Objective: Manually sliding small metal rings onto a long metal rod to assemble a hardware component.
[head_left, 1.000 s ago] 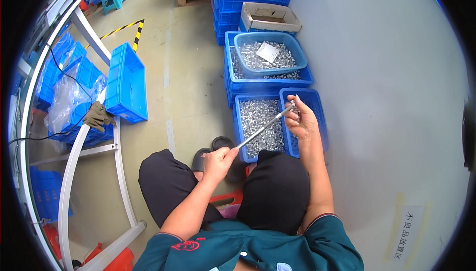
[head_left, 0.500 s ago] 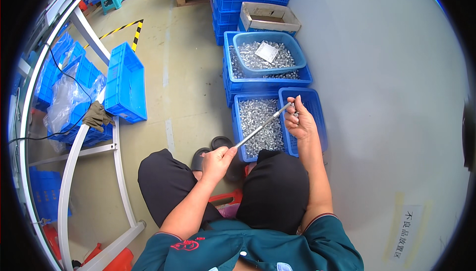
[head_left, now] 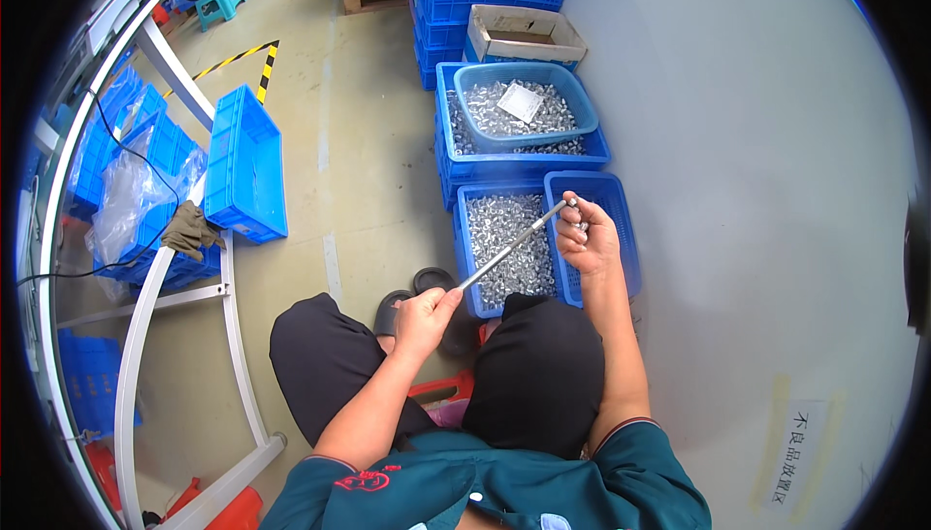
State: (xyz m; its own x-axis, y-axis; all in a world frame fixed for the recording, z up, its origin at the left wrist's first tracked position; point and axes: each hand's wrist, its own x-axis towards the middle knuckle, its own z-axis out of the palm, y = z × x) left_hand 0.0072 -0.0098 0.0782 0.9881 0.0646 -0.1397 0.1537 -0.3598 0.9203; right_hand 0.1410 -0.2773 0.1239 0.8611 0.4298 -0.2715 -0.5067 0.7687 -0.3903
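Above blue crates (head_left: 504,247), thin metal rod (head_left: 510,248) between both hands.

The thin straight rod (head_left: 511,247) looks like bare metal, smooth with a dull silver sheen; the left hand (head_left: 424,317) grips its lower end and the right hand (head_left: 585,237) its upper end. The small silver parts (head_left: 504,239) heaped in the blue rectangular plastic crate (head_left: 464,254) are shiny metal, glinting in places. The crate's walls look moulded and semi-glossy. The lighter blue plastic basket (head_left: 524,108) has a perforated wall, and a white paper slip (head_left: 521,101) lies matt on its metal contents. The grey floor (head_left: 359,171) looks smooth and matt. The dark trousers (head_left: 533,385) are matt cloth.
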